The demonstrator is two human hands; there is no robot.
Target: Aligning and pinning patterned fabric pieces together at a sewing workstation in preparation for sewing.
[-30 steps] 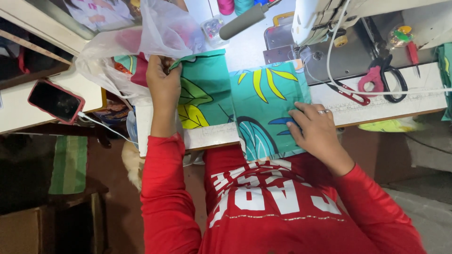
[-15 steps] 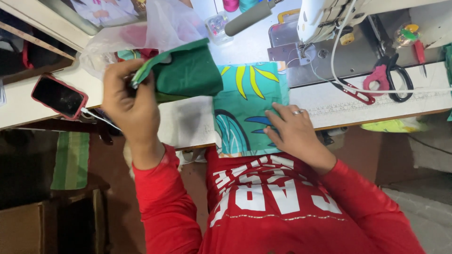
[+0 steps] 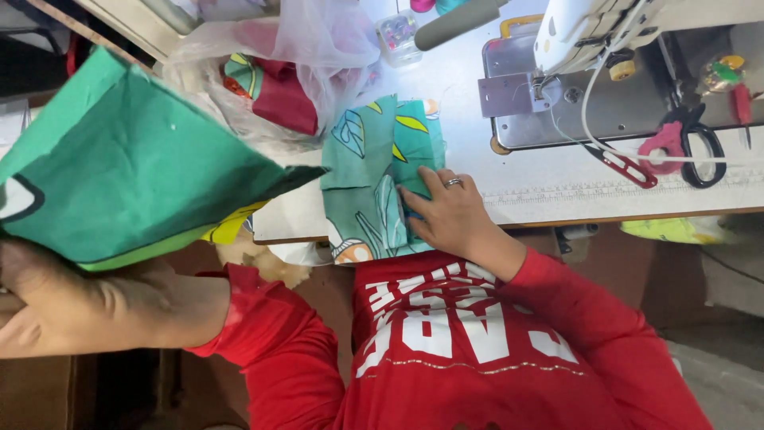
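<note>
At left of frame, a green fabric piece [image 3: 127, 167] is held up, clamped in the left hand [image 3: 48, 295].
Printed teal fabric [image 3: 374, 179] is pressed flat under the open-fingered right hand [image 3: 450, 211] on the white sewing table [image 3: 549, 179]; a clear plastic bag [image 3: 270, 72] lies upper centre.

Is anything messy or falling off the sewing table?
Nothing is spilled. The leaf-print fabric droops over the table's front edge under the right hand, and the left hand lifts a green fabric piece off to the side.
</note>
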